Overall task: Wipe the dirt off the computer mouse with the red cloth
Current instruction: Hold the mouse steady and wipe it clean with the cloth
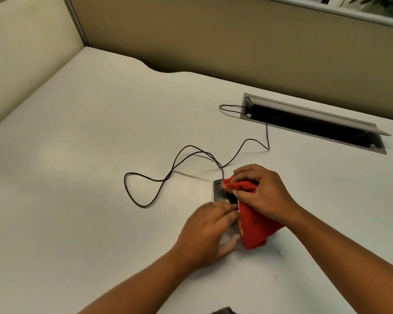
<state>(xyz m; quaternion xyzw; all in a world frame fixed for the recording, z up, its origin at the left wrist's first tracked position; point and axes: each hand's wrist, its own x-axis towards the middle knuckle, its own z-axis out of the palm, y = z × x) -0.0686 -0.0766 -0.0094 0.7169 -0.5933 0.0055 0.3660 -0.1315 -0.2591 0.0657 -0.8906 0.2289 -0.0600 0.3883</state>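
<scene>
We are in the wiping stage. The mouse (pixel 221 191) lies on the white desk (pixel 100 155), near its front edge, its cable (pixel 186 155) looping away toward the cable slot (pixel 313 123) at the back. Our left hand (pixel 204 234) lies over the rear of the mouse, apparently steadying it; blur prevents us from telling how firmly it grips. Our right hand (pixel 263 193) is clenched on the red cloth (pixel 254 225), pressing a bunched corner against the front of the mouse. The exposed front still appears smudged and grey, so we judge cleaning incomplete. The rear is hidden, so its condition cannot be assessed.
</scene>
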